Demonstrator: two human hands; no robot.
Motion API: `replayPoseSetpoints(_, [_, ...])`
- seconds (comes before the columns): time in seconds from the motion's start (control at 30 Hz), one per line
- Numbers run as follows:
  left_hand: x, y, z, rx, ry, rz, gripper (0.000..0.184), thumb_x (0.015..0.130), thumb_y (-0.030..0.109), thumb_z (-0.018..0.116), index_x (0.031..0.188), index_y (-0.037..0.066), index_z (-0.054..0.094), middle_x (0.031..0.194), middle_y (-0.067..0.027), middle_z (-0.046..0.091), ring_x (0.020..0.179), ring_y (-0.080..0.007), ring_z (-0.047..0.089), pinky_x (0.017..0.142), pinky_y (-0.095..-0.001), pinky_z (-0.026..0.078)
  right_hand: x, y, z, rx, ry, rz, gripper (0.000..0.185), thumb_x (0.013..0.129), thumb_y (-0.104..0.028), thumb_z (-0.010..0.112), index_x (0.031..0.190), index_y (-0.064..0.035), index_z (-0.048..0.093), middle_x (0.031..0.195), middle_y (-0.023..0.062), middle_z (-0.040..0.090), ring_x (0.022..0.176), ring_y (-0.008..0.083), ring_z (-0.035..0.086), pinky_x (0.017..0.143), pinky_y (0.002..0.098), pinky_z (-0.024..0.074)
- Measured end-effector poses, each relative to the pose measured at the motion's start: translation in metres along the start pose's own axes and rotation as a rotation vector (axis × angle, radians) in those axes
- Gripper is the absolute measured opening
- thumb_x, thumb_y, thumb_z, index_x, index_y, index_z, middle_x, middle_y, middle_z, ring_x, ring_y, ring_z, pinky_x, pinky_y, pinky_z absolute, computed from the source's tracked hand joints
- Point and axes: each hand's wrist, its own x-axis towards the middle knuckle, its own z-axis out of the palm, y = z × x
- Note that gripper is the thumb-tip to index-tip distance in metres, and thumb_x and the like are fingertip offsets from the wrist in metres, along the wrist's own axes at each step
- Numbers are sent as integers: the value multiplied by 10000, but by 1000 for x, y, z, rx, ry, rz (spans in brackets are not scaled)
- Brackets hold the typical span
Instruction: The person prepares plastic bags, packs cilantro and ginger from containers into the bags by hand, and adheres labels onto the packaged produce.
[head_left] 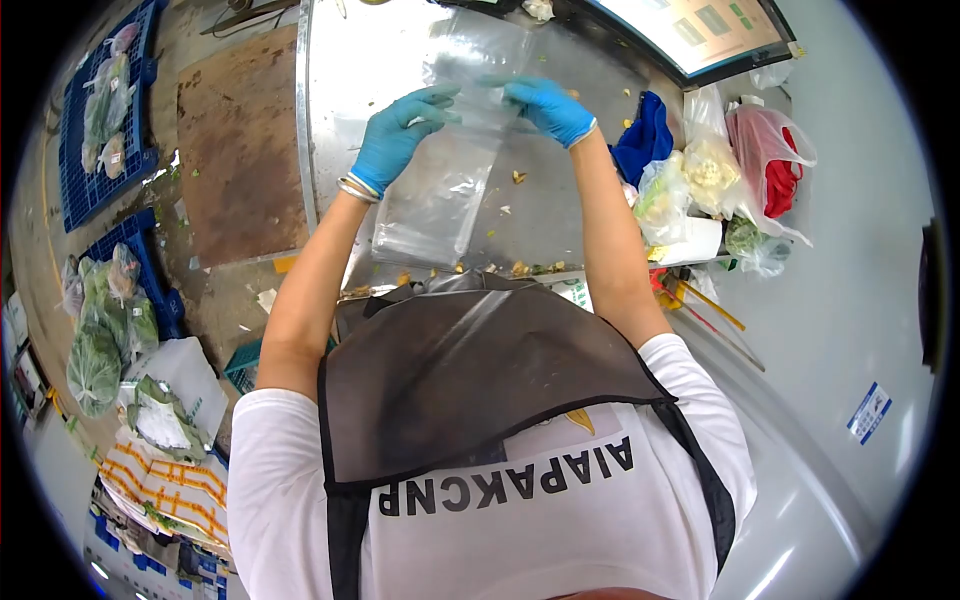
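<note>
My left hand (405, 130), in a blue glove, is at the left side of a clear plastic bag (470, 100) on the metal table. Its fingers reach over the film and its thumb is below them. From the other side my right hand (545, 108), also gloved in blue, grips the bag's edge with its fingers pointing left. The fingertips of both hands look greyish through the film. Nearer my body lies a flat stack of clear plastic bags (430, 205), shiny and creased.
A screen (700, 35) stands at the far right. A blue cloth (643, 138), bagged produce (710, 175) and a pink plastic bag (770, 150) are right of my hands. Scraps litter the metal table (540, 215). Blue pallets (75, 150) with bagged vegetables are on the left floor.
</note>
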Motion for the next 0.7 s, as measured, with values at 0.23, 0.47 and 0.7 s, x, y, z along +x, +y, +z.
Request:
replayPoseSetpoints(0.23, [5, -4, -5, 145, 155, 18, 141, 859, 8, 649, 988, 43, 696, 1259, -113, 614, 1096, -206, 620, 966, -313, 490, -7, -19, -2, 12, 353, -205, 258, 895, -209, 660, 1089, -41, 683, 1053, 27, 707, 845, 71, 613, 701, 265, 512])
replayPoseSetpoints(0.47, [17, -9, -7, -11, 212, -188, 231, 895, 60, 632, 1112, -12, 664, 1216, -123, 641, 1032, -171, 642, 938, -274, 495, 5, -7, -12, -53, 558, -175, 171, 874, -176, 684, 966, -32, 684, 871, 6, 691, 777, 86, 617, 661, 264, 513])
replayPoseSetpoints(0.7, [24, -5, -6, -9, 176, -185, 237, 906, 63, 610, 1126, -7, 669, 1111, -76, 695, 1048, -152, 625, 959, -261, 471, 14, 4, -29, -410, 989, -533, 373, 904, -191, 642, 1266, -107, 605, 992, 39, 658, 790, 130, 604, 694, 287, 520])
